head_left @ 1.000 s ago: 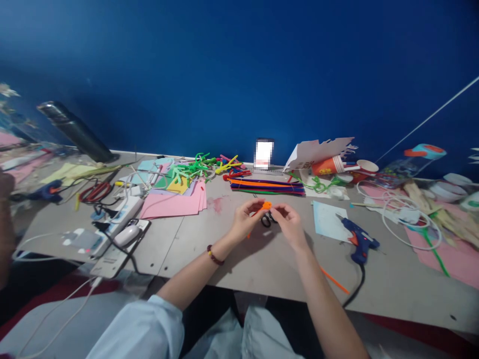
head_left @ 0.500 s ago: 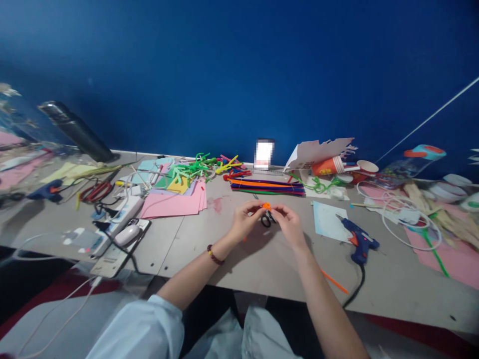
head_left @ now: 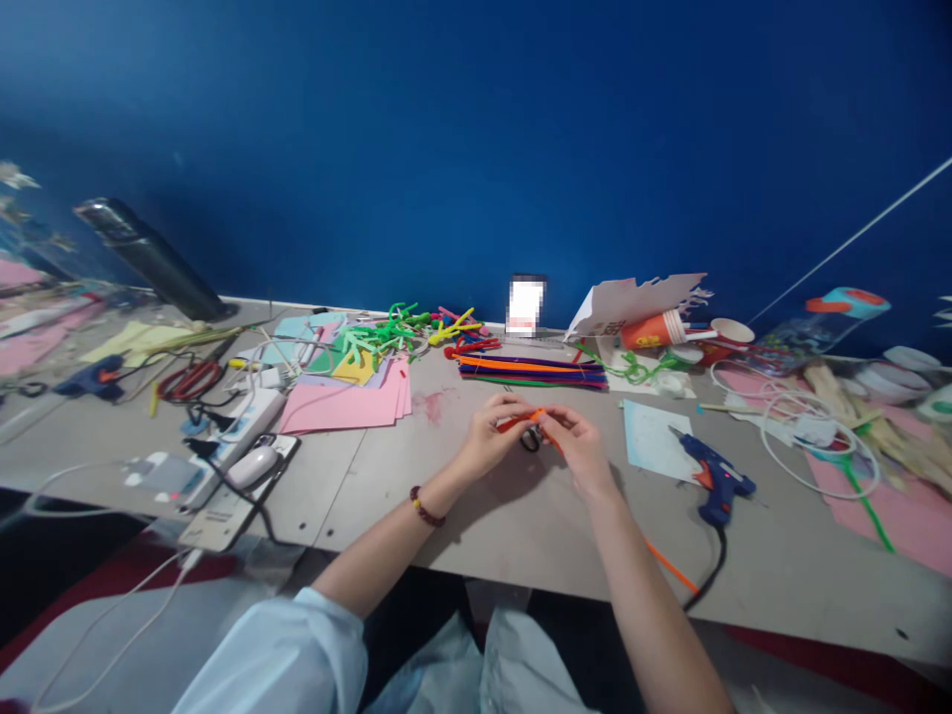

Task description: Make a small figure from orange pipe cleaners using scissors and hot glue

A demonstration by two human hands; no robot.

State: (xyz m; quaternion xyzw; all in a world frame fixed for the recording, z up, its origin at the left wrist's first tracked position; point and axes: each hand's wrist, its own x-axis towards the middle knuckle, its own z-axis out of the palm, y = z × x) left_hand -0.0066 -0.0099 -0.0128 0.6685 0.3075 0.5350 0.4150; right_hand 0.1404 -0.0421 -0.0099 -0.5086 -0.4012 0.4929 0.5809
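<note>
The left hand (head_left: 489, 439) and right hand (head_left: 581, 451), fingers closed, pinch an orange pipe cleaner (head_left: 521, 423) just above black scissors (head_left: 531, 439) over the grey surface (head_left: 357, 496); a blue glue gun (head_left: 716, 486) lies to the right, a pile of pipe cleaners (head_left: 532, 372) beyond.

**A:** Calling it live from my screen: what's mid-table?

**B:** I've got the left hand (head_left: 487, 438) and right hand (head_left: 581, 452) side by side, a pipe cleaner (head_left: 513, 424) between them, and a stack of craft paper (head_left: 342, 407) off to their left.

**A:** And to the right?

**B:** I see a paper sheet (head_left: 654, 439) just beside them, then a glue gun (head_left: 716, 484) past it.

**A:** Further back?

**B:** A bundle of pipe cleaners (head_left: 532, 373) behind the hands, paper cups (head_left: 651, 330) toward the upper right, a flask (head_left: 149, 260) lying at upper left.
</note>
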